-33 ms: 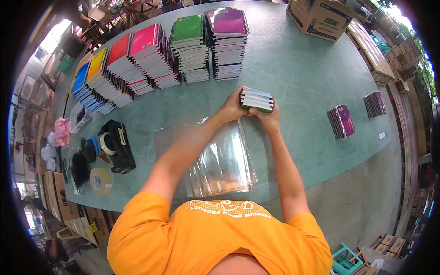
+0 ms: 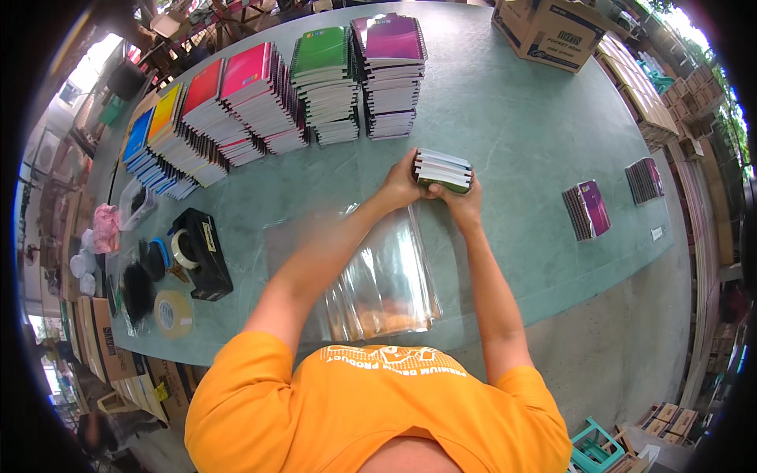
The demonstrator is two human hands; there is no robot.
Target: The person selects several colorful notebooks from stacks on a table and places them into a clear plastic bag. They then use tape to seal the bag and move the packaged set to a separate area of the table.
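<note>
Between my two hands is a small stack of spiral notebooks [image 2: 443, 169], page edges facing up and a green cover showing along the near side. My left hand [image 2: 402, 185] grips its left end, and my right hand [image 2: 461, 203] closes on its right end and near side. Just below the hands, clear plastic sleeves [image 2: 386, 276] lie flat on the table, partly under my left forearm. Beyond them stand tall stacks of spiral notebooks, among them a purple stack [image 2: 390, 75], a green stack [image 2: 323, 83] and a pink stack [image 2: 264, 94].
Two small purple notebook bundles [image 2: 587, 210] sit at the right of the green table [image 2: 505, 118]. A black tape dispenser [image 2: 203, 256] and a tape roll [image 2: 173, 313] lie at the left. A cardboard box [image 2: 550, 35] stands at the far right, a teal stool [image 2: 595, 448] below the table.
</note>
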